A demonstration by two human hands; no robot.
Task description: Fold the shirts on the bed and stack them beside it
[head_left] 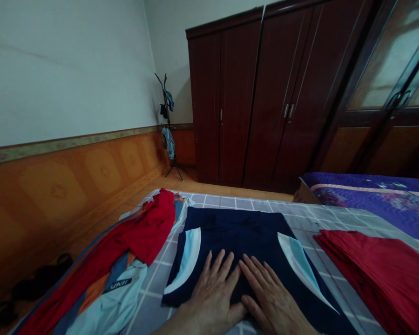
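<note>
A navy garment with white and light-blue curved side panels lies folded flat on a grey checked bedsheet. My left hand rests palm down on its lower middle, fingers stretched out and a little apart. Beside it, my right hand presses flat on the same cloth, its fingers pointing up and to the left. The two hands almost meet at the thumbs and index fingers. Neither grips the fabric. My wrists cover part of the garment's near edge.
Loose red, orange and pale-blue clothes lie heaped on the left. A folded red garment is on the right, with a purple bedspread beyond. Dark wardrobes and a coat stand stand at the back.
</note>
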